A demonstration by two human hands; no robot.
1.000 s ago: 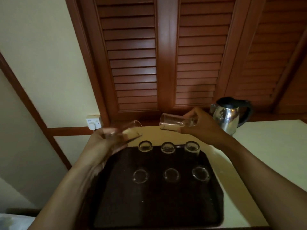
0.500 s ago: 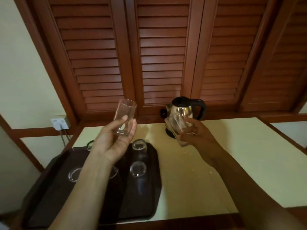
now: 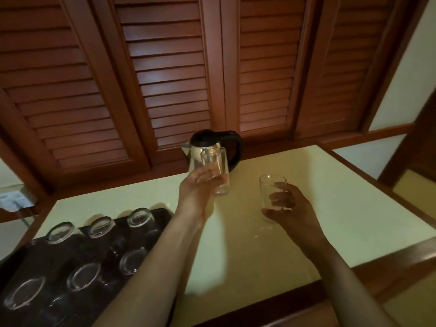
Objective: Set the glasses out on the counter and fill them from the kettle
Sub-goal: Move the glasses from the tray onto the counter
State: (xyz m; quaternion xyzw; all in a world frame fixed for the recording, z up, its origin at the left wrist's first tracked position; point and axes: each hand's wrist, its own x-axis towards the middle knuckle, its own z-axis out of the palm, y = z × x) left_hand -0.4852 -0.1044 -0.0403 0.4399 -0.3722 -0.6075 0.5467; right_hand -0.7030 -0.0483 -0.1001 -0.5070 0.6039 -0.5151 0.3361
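Note:
My left hand [image 3: 198,187] grips a clear glass [image 3: 215,169] upright in the air, right in front of the steel kettle [image 3: 213,147] with its black lid and handle at the back of the cream counter [image 3: 342,197]. My right hand [image 3: 286,210] holds a second clear glass [image 3: 271,192] upright, low over the counter to the right of the kettle; I cannot tell whether its base touches the surface. Several more glasses [image 3: 140,217] stand upside down on the dark tray [image 3: 23,258] at the left.
Brown louvred wooden doors [image 3: 165,74] rise behind the counter. A white wall socket [image 3: 11,199] with a cable sits at the far left. The counter has a dark wooden front edge [image 3: 389,258] and a wooden frame on the right.
Both hands carried their glasses rightward off the tray toward the kettle. The right-hand glass went from tilted to upright and dropped low over the counter. My view shifted right.

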